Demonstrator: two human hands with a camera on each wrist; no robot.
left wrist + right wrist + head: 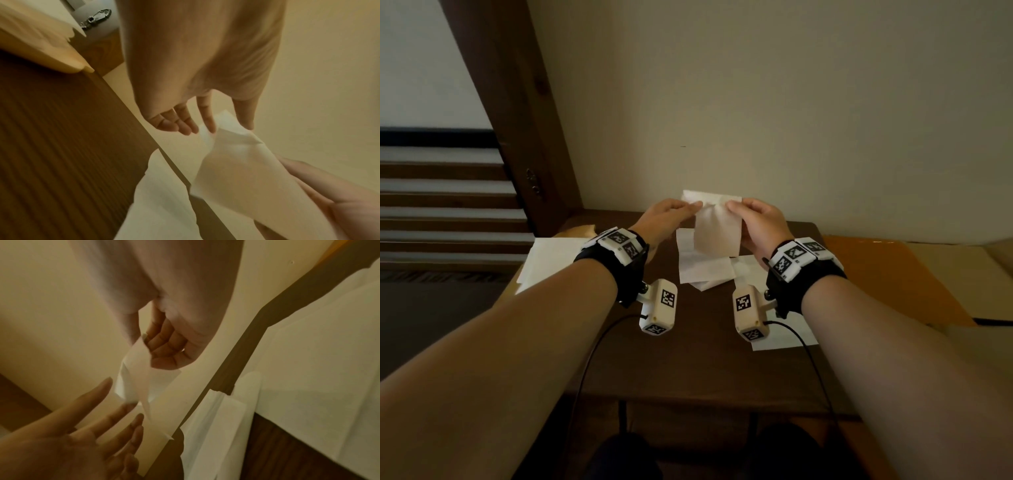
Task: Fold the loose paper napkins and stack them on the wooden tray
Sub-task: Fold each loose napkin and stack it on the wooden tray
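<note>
Both hands hold one white paper napkin (717, 233) up in the air above the dark table, close to the wall. My left hand (697, 205) pinches its top edge between thumb and forefinger, and the other fingers hang loose (229, 128). My right hand (731, 207) pinches the same edge just to the right, fingers curled (144, 340). The napkin (236, 162) hangs down, partly folded over itself (139, 374). Loose napkins (703, 270) lie overlapping on the table under the hands. The wooden tray (582, 230) sits at the far left with white napkins (548, 260) on it.
The dark wooden table (688, 359) stands against a cream wall. Another white napkin (787, 337) lies on the right of the table. An orange surface (887, 274) adjoins its right edge. A dark wooden door frame (517, 137) rises at the left. Black cables trail from both wrist cameras.
</note>
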